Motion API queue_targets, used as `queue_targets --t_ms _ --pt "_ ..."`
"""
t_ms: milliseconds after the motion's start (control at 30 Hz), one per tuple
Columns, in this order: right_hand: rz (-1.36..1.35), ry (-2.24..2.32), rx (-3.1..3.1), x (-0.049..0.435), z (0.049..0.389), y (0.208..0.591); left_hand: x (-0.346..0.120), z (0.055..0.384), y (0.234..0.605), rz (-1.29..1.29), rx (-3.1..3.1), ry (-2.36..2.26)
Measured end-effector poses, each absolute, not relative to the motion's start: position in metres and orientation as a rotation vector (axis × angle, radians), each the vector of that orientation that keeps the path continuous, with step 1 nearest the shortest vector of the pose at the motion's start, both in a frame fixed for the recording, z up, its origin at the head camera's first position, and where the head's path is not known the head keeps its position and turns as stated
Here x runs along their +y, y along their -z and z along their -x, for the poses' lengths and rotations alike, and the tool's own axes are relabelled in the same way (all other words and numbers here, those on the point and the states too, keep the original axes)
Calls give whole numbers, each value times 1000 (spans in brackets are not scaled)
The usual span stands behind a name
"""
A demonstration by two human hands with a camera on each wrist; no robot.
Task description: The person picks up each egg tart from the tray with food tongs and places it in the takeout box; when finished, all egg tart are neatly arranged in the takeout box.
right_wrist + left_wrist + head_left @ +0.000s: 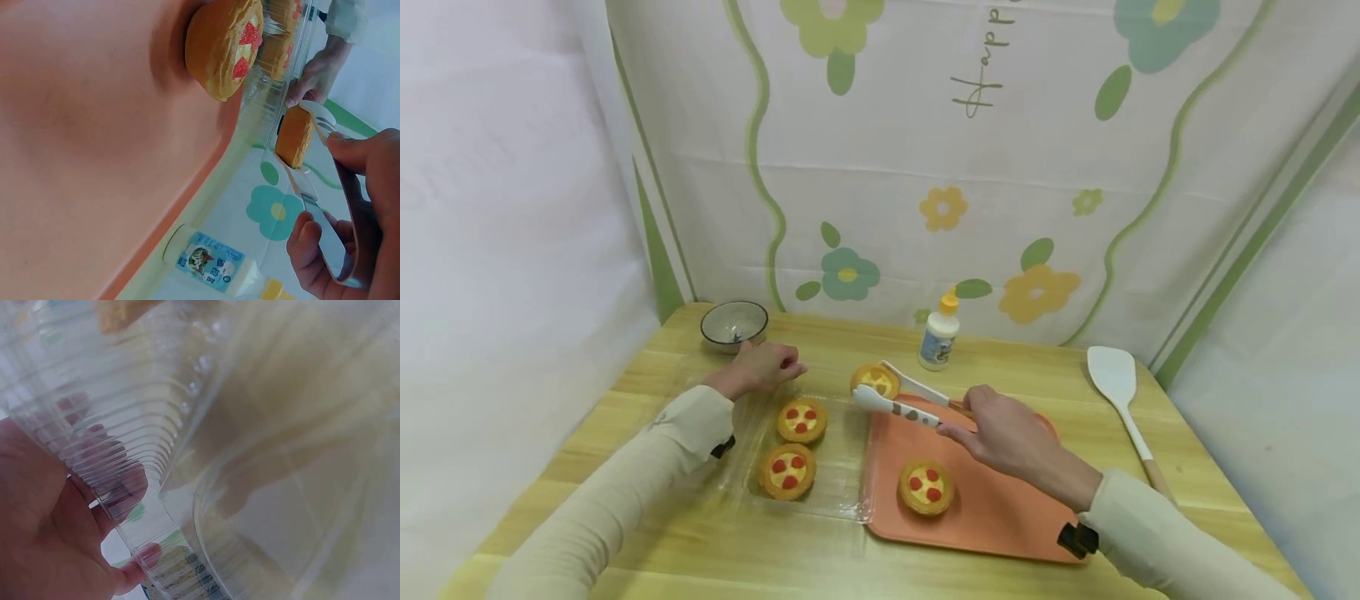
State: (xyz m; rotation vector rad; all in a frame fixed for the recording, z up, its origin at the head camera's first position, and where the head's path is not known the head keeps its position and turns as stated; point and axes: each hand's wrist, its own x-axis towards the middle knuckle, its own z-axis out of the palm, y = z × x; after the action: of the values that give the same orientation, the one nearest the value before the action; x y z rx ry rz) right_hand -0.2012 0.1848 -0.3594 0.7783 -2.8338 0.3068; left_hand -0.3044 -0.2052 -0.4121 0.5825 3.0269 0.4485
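Note:
My right hand point(1011, 429) grips a pair of tongs point(917, 414) with white heads, one spotted brown. Between the heads sits a fruit tart point(880, 379), held up beyond the tray's far left corner. Another tart point(927, 489), topped with red pieces, rests on the orange tray point(985, 542). Two more tarts, a far one point(802, 421) and a near one point(787, 472), lie in the clear plastic container point(842, 500) left of the tray. My left hand point(763, 367) is at the container's far left, its fingers loosely bent and seen through ribbed plastic point(150, 431) in the left wrist view.
A patterned bowl point(733, 325) stands at the back left, close to my left hand. At the table's back is a white bottle point(938, 337) with a yellow cap. A white spatula point(1112, 375) lies at the right. A flowered cloth point(880, 167) hangs behind the table.

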Motion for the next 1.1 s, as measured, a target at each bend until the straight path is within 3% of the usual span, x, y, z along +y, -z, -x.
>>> queue_targets --t_ms 633,1100 --pt "-1034 -24 -2723 149 212 340 -208 303 416 -618 3048 -456" --pt "-1074 285 -2745 120 215 319 -208 304 417 -627 3059 -478"
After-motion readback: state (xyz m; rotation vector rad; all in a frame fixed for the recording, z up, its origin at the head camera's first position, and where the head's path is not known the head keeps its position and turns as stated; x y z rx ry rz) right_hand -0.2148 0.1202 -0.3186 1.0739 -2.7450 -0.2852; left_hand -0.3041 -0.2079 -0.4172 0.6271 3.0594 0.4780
